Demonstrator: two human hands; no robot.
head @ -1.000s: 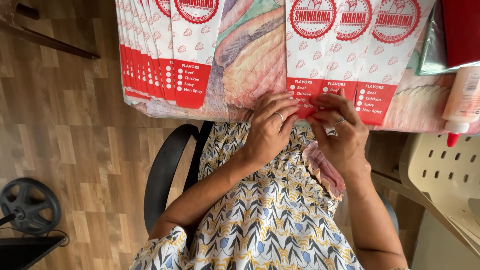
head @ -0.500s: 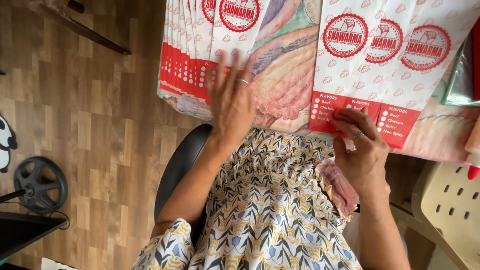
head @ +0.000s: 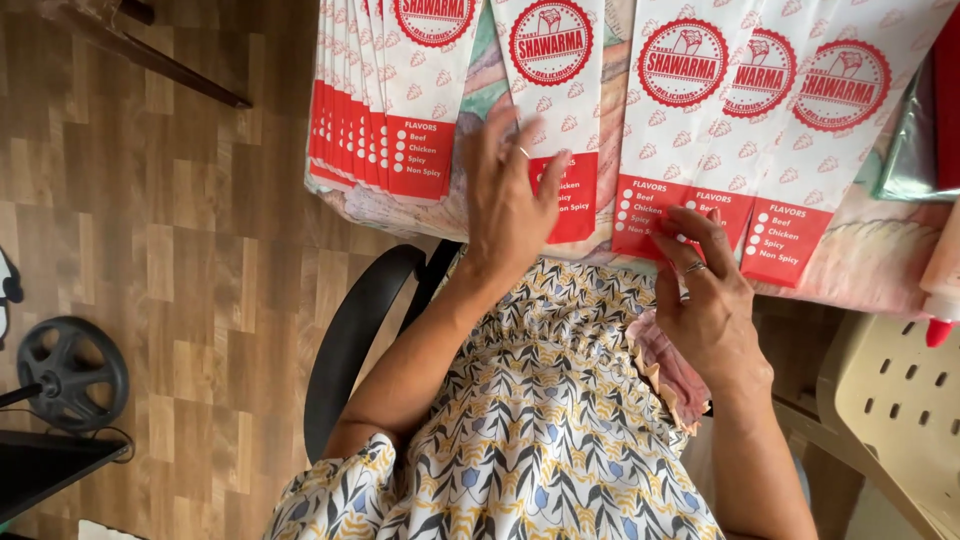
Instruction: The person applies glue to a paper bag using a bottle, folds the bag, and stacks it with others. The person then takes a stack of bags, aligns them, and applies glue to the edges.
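Observation:
Red-and-white paper sleeve bags lie on a table with a patterned cloth [head: 470, 215]. My left hand [head: 503, 200] lies flat, fingers spread, on a single bag [head: 558, 110] between two groups. A fanned stack of bags [head: 380, 110] sits to its left. My right hand [head: 705, 300] has its fingertips on the red lower edge of the nearest bag [head: 665, 150] in an overlapping row at the right. Its thumb is hidden beneath. Both hands wear rings.
I sit in a black chair [head: 350, 340] over a wooden floor [head: 190, 250]. A beige perforated plastic chair [head: 900, 400] stands at the right. A bottle with a red tip [head: 940, 290] hangs over the table edge. A black wheel-like object [head: 70, 375] lies at the left.
My left hand left the right-hand row, swung left toward the fanned stack, and now rests on a single bag between the groups. My right hand stayed at the row's lower edge.

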